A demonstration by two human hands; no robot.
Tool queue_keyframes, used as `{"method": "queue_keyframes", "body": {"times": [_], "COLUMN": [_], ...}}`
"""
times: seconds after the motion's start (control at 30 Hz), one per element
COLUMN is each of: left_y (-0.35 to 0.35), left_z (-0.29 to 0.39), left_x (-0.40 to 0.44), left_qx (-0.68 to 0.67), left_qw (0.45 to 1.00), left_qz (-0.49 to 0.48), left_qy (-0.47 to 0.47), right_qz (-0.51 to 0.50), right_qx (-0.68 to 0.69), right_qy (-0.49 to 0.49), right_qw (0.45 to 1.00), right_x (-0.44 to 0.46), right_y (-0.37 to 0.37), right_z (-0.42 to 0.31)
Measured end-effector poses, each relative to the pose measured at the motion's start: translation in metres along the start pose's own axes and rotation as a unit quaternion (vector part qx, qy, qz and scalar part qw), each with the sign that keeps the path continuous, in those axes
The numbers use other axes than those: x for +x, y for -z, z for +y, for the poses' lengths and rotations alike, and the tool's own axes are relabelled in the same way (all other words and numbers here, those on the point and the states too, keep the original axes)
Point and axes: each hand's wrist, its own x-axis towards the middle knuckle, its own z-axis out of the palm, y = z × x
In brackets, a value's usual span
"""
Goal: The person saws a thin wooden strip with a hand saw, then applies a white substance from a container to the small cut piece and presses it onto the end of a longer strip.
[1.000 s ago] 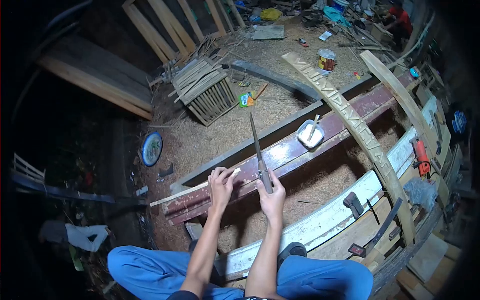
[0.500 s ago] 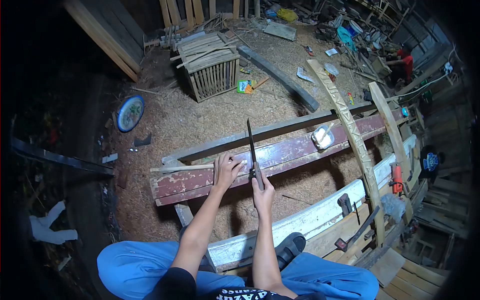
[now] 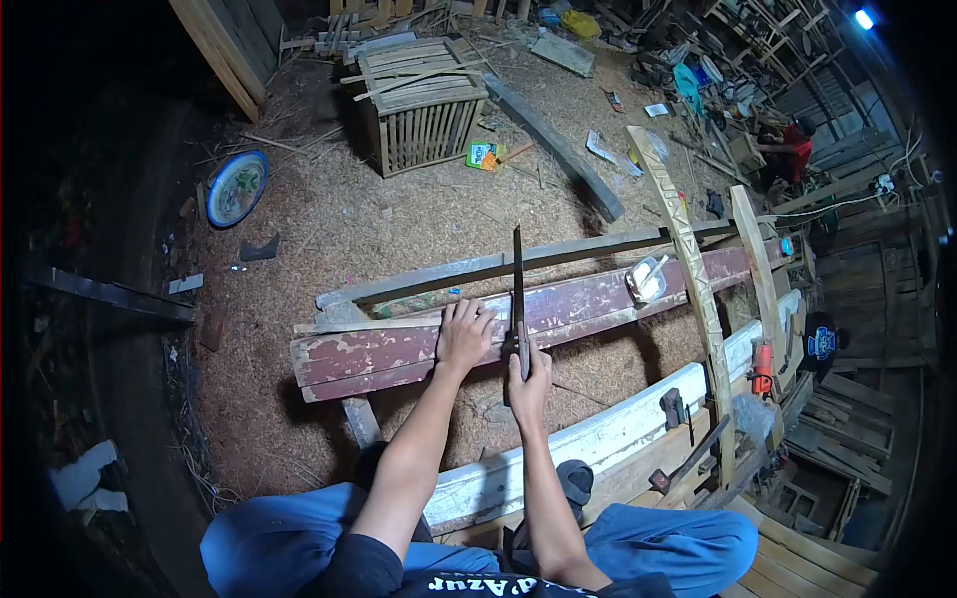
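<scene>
My left hand (image 3: pixel 464 337) presses down on a thin pale wood strip (image 3: pixel 389 324) that lies along the worn dark red board (image 3: pixel 379 357). The strip's end is mostly hidden under its fingers. Just to the right, my right hand (image 3: pixel 530 384) is wrapped round the handle of a long narrow dark blade (image 3: pixel 517 284). The blade points away from me across the red board, close beside my left hand's fingertips. Farther right on the board stands a clear tub (image 3: pixel 646 282) of white stuff with a stick in it.
A carved curved plank (image 3: pixel 688 249) and a plainer one (image 3: pixel 760 259) cross the boards at the right. A white board (image 3: pixel 598 432) lies nearer me, with a red power tool (image 3: pixel 762 367) beyond. A slatted crate (image 3: pixel 424 110) stands ahead; a person in red (image 3: pixel 795 149) is at the back right.
The view has turned and shifted. My left hand has gone from pinching a small pale piece above the board to lying on it. The blade now stands more upright in view, nearer the board.
</scene>
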Motion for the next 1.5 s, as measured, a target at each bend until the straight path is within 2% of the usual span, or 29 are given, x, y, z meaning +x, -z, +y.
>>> {"method": "queue_keyframes", "body": {"times": [0.1,0.23,0.47,0.6,0.67,0.77,1.07,1.17,1.27,1.4,1.5], "left_y": [0.000,0.000,-0.003,-0.001,-0.001,-0.003,0.001,-0.001,-0.004,0.000,-0.001], "left_z": [-0.001,0.000,0.001,0.003,0.002,0.002,0.005,0.004,0.002,0.006,0.008], "left_x": [-0.001,-0.001,0.002,0.002,0.003,0.002,0.004,0.002,0.003,0.003,0.004], "left_qx": [0.003,0.018,0.047,0.056,0.060,0.049,0.048,0.046,0.052,0.047,0.041], "left_qw": [1.000,1.000,0.999,0.998,0.997,0.998,0.999,0.999,0.998,0.999,0.999], "left_qz": [-0.002,-0.008,-0.012,-0.024,-0.051,-0.037,-0.022,-0.023,-0.022,-0.020,-0.010], "left_qy": [-0.005,-0.004,0.001,-0.001,0.011,0.008,0.000,0.003,-0.002,0.002,0.019], "right_qz": [-0.117,-0.132,-0.128,-0.183,-0.176,-0.194,-0.163,-0.199,-0.186,-0.154,-0.170], "right_qx": [0.116,0.040,0.009,-0.027,-0.027,-0.002,0.057,-0.019,-0.024,0.038,0.056], "right_qy": [-0.123,-0.054,-0.069,-0.086,-0.072,-0.114,-0.113,-0.102,-0.086,-0.094,-0.097], "right_qw": [0.979,0.989,0.989,0.979,0.981,0.974,0.979,0.974,0.978,0.983,0.979], "right_x": [-0.001,0.006,-0.013,-0.011,-0.013,-0.009,-0.013,-0.010,-0.009,-0.015,-0.018], "right_y": [0.001,0.020,0.000,0.004,0.000,0.001,-0.002,0.004,0.002,-0.004,0.006], "right_z": [0.008,-0.019,-0.026,-0.036,-0.032,-0.040,-0.031,-0.039,-0.041,-0.036,-0.034]}}
